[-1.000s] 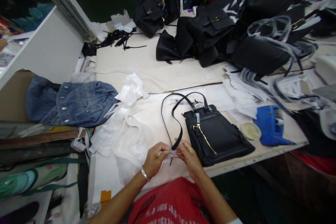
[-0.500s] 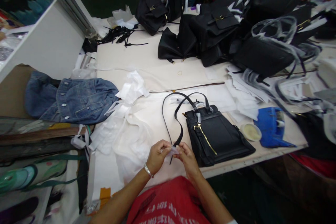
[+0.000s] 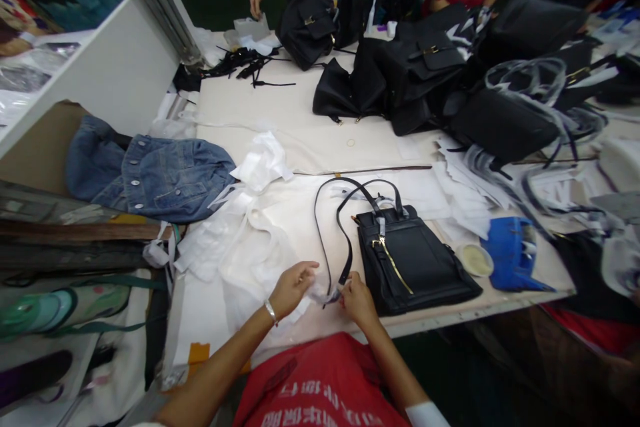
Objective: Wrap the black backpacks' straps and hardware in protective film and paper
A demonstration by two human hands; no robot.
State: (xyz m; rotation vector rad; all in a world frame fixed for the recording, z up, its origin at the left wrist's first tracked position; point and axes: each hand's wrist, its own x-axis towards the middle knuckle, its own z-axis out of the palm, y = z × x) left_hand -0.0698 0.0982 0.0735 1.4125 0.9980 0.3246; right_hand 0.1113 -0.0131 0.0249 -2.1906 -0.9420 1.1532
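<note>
- Two hands are working close together at the near edge of the tabletop (image 3: pixel 280 113). The left hand (image 3: pixel 293 285) is pinching a scrap of pale wrapping (image 3: pixel 319 293), fingers together.
- The right hand (image 3: pixel 357 299) is clamping the free end of the black strap (image 3: pixel 349 250).
- The strap is running lengthwise away from both hands, up to the black backpack (image 3: pixel 420 263), which is lying just right of the right hand, the nearer one.

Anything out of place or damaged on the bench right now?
No spill or damage shows. A denim jacket lies crumpled at the left edge beside the white wrapping, and a small ring sits loose on the table beyond the black backpack.
</note>
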